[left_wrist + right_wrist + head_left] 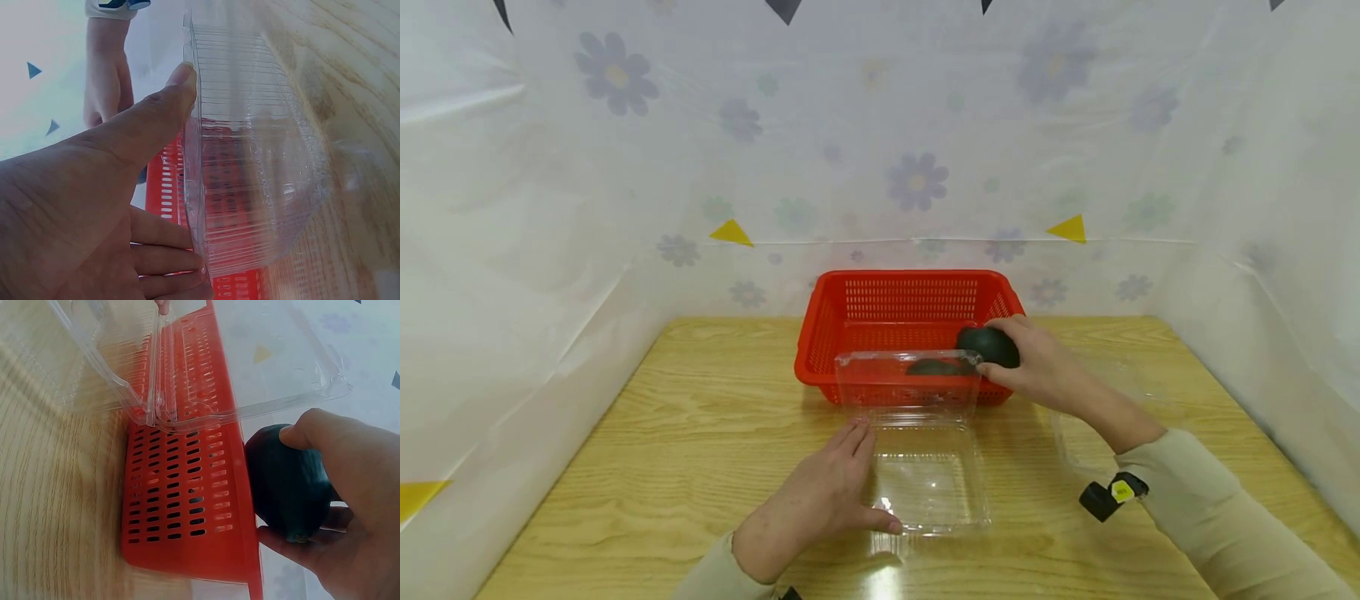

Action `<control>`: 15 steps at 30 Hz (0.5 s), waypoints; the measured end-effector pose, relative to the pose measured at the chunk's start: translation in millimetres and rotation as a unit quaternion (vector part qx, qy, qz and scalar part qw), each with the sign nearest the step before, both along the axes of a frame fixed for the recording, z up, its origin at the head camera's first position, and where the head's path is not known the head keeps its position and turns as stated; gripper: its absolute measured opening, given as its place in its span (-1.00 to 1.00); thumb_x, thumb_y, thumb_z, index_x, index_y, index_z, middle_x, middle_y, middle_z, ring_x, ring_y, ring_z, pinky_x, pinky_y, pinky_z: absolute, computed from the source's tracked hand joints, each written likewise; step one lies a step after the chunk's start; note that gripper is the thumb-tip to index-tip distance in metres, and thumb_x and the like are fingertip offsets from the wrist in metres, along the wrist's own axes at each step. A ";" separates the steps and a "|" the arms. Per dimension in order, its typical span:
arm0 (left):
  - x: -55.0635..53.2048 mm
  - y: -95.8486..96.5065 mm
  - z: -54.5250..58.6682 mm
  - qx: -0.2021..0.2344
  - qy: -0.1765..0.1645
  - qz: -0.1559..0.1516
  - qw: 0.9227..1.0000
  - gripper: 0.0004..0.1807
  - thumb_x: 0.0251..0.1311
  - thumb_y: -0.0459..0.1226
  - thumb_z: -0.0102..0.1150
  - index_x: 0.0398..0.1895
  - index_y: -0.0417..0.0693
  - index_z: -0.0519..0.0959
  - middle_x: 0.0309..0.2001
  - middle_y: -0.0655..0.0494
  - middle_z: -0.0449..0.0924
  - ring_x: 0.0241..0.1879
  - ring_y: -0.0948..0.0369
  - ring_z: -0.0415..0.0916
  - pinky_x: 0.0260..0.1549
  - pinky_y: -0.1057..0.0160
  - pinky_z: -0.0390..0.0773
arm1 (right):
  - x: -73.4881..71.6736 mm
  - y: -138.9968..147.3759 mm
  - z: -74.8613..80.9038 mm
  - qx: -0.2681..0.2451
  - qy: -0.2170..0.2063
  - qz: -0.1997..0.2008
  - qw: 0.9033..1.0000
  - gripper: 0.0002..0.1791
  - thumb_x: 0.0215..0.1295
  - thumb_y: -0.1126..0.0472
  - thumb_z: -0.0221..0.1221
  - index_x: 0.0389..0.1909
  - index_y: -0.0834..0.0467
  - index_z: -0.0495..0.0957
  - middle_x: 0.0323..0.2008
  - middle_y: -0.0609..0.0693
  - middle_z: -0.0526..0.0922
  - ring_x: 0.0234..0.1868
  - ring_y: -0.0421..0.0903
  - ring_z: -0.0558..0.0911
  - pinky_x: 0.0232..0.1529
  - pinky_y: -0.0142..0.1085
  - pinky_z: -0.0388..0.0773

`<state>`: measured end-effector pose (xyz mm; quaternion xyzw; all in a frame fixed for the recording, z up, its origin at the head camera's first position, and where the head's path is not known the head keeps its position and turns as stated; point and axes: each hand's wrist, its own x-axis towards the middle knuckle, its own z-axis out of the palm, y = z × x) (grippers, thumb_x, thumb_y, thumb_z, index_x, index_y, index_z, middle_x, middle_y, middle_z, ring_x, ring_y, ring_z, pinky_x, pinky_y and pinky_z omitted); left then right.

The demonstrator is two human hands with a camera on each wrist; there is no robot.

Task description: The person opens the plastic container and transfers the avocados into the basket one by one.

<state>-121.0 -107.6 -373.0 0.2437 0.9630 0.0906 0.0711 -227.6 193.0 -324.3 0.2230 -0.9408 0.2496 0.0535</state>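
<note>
My right hand (1041, 358) holds a dark green avocado (989, 347) at the right side of the red plastic basket (808, 350). In the right wrist view, thumb and fingers wrap round the avocado (290, 487), just above the basket's rim. Another dark green avocado (934, 367) shows inside the basket through clear plastic. In front stands an open clear hinged container (985, 500), its lid raised against the basket. My left hand (820, 496) rests along the container's left edge. Its thumb and fairly straight fingers touch the rim, as the left wrist view shows.
A second clear plastic container (1067, 454) lies on the wooden table (700, 417) to the right, partly behind the right forearm. White flower-patterned sheeting (917, 183) encloses the table at the back and both sides.
</note>
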 end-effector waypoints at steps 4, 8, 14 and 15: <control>-0.2 -0.2 0.4 0.001 -0.002 0.000 1.000 0.29 -0.12 0.38 0.31 0.49 -0.32 0.14 0.52 -0.22 0.11 0.53 -0.08 0.07 0.40 0.00 0.31 | -2.9 -0.5 -2.0 0.000 -0.005 -0.004 1.000 -0.36 0.25 0.04 0.32 0.27 0.21 0.38 0.07 0.12 0.51 -0.13 0.04 0.56 -0.21 -0.20 0.61; -0.1 0.1 0.7 -0.001 -0.004 0.000 1.000 0.29 -0.12 0.39 0.31 0.50 -0.32 0.14 0.53 -0.21 0.10 0.53 -0.08 0.07 0.41 -0.01 0.30 | -5.0 -0.8 -3.4 -0.002 -0.010 -0.007 1.000 -0.34 0.25 0.04 0.33 0.28 0.23 0.38 0.08 0.14 0.50 -0.13 0.05 0.56 -0.20 -0.19 0.61; 0.0 1.0 0.7 -0.005 -0.010 0.005 1.000 0.30 -0.12 0.39 0.31 0.50 -0.31 0.12 0.54 -0.19 0.08 0.53 -0.07 0.06 0.41 -0.01 0.29 | -8.0 -1.2 -5.8 0.002 -0.006 -0.011 1.000 -0.37 0.23 0.01 0.33 0.25 0.20 0.40 0.03 0.13 0.51 -0.15 0.04 0.56 -0.22 -0.20 0.60; 0.0 1.0 0.8 -0.005 -0.010 0.005 1.000 0.30 -0.12 0.39 0.30 0.51 -0.31 0.12 0.54 -0.19 0.08 0.53 -0.07 0.06 0.42 0.00 0.29 | -8.8 -1.2 -6.4 0.004 -0.006 -0.012 1.000 -0.37 0.23 0.01 0.33 0.24 0.20 0.41 0.03 0.13 0.52 -0.14 0.04 0.56 -0.22 -0.20 0.60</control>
